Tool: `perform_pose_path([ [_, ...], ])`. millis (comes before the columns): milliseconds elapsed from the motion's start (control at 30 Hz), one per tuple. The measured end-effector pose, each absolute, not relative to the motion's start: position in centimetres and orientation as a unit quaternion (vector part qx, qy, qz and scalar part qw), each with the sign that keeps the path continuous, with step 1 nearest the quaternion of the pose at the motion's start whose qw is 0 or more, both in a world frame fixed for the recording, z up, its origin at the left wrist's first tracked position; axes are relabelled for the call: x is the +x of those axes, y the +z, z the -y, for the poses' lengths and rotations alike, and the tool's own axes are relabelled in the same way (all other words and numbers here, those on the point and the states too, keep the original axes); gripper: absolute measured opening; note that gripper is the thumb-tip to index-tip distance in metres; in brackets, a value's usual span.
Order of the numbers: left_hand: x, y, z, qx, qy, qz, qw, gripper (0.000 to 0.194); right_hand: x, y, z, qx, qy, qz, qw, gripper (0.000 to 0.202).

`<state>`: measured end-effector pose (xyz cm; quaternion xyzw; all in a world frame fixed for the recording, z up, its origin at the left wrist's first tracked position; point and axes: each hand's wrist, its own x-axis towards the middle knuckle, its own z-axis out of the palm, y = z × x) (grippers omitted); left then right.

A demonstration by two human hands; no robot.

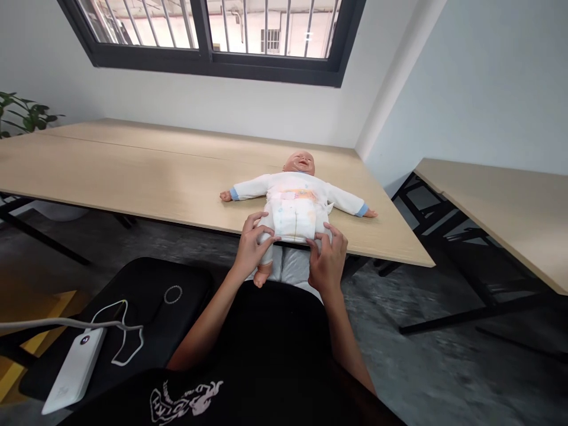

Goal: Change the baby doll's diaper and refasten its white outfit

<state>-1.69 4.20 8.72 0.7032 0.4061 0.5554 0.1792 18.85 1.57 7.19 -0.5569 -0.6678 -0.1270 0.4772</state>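
Observation:
A baby doll in a white top with blue cuffs lies face up on the table, arms spread wide. A white diaper with pastel print covers its lower belly, reaching to the table's front edge. My left hand pinches the diaper's lower left corner between thumb and fingers, beside the doll's leg. At the lower right corner, my right hand pinches the diaper in the same way. One doll foot hangs below my left hand; the other foot is hidden.
The wooden table runs along the wall under a barred window. A second table stands to the right. On a black chair at left lie a white power bank with a cable and a bead bracelet.

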Motion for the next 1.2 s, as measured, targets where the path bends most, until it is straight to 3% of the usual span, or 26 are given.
perform_pose_path([
  [167,-1.8,8.2,-4.4,0.703,0.565,-0.41,0.138,0.013,19.0,6.7,-1.8,-0.552,-0.155,0.646,0.503,0.035],
  [433,-2.6,8.0,-3.7,0.767,0.492,-0.404,0.073,0.013,21.2,7.5,-0.9,-0.503,-0.142,0.735,0.433,0.02],
  [700,-1.8,7.7,-3.2,0.738,0.522,-0.418,0.088,0.013,19.5,6.1,-1.3,-0.536,-0.13,0.671,0.495,0.021],
  [800,-2.2,8.3,-3.8,0.712,0.545,-0.411,0.165,0.02,20.3,6.6,-1.2,-0.532,-0.039,0.662,0.526,0.017],
  [867,-2.5,9.0,-5.0,0.654,0.581,-0.407,0.263,0.03,21.2,7.3,-1.5,-0.51,0.092,0.639,0.569,0.02],
  [1000,-2.9,10.9,-9.3,0.439,0.632,-0.38,0.513,0.041,22.8,8.9,-3.8,-0.444,0.363,0.475,0.667,0.068],
  [1100,-2.7,12.1,-12.8,0.323,0.597,-0.374,0.632,0.03,22.9,10.1,-6.9,-0.432,0.443,0.378,0.689,0.064],
  [1200,-1.6,12.7,-14.8,0.288,0.548,-0.355,0.7,0.031,22.1,10.8,-9.9,-0.416,0.477,0.369,0.681,0.056],
])
